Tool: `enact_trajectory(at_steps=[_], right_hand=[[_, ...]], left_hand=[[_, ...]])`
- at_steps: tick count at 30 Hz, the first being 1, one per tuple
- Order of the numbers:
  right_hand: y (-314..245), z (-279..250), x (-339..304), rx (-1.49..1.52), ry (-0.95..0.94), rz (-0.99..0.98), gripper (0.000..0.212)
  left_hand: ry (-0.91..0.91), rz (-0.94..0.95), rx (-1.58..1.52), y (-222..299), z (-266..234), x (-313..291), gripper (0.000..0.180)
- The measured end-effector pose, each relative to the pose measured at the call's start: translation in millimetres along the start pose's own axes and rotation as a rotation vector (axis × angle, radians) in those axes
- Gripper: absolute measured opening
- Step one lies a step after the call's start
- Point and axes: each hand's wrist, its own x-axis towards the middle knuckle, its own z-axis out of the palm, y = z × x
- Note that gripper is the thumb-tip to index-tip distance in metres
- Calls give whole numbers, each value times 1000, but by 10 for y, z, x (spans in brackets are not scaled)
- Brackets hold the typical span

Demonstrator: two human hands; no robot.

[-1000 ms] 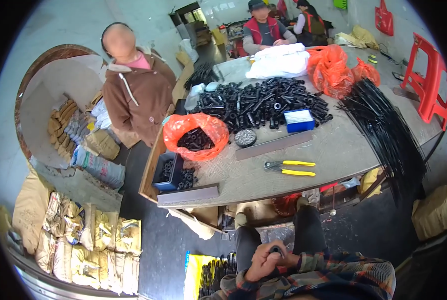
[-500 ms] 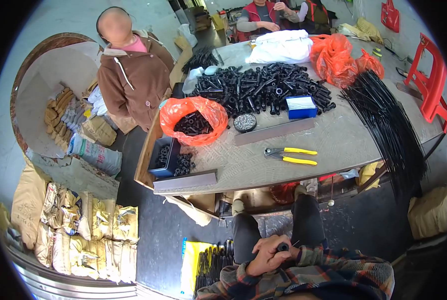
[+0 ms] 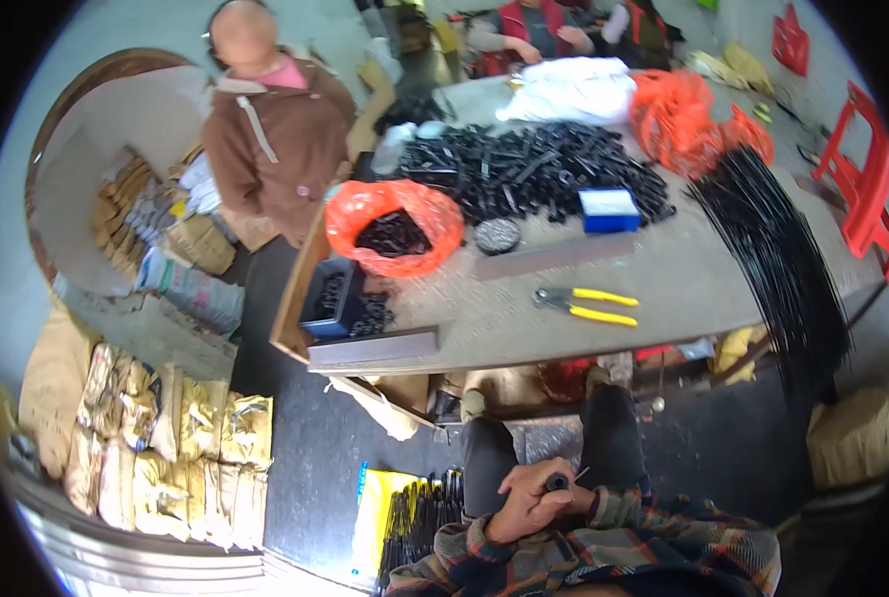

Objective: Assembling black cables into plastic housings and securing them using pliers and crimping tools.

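Observation:
Close to my body, above my lap, my left hand is closed round a short black tube whose round, hollow end points up. My right hand presses against the left one, closed, its fingers mostly hidden; what lies within it I cannot make out. Beside the right hand a thin rod sticks out. On the worktable ahead, pliers with yellow handles lie spread. Beyond them is a large heap of black tubular parts.
An orange bag of black parts, a blue bin, a round dish and a blue box stand on the table. Long black rods overhang its right edge. More rods lie by my left. A person stands far left.
The whole view has shifted slightly, with the table sitting a little higher and further right. My hands stay together round the tube. Across the table, a seated person's hands have moved.

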Motion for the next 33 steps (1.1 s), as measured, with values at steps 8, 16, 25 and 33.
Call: enact_trajectory(at_steps=[8,16,25,33], right_hand=[[-920,-367,448,295,-95,-68,26],[-1258,-392,648,609,-257,85,21],[-1547,-428,793,670,-254,66,21],[-1290,-282,1298,470,-197,-1016,18]], left_hand=[[-61,-91,-64,-59,-18,-123,23],[53,-32,-40,84,-154,-48,32],[76,15,-88,104,-184,-107,36],[77,1,-99,141,-218,-103,35]])
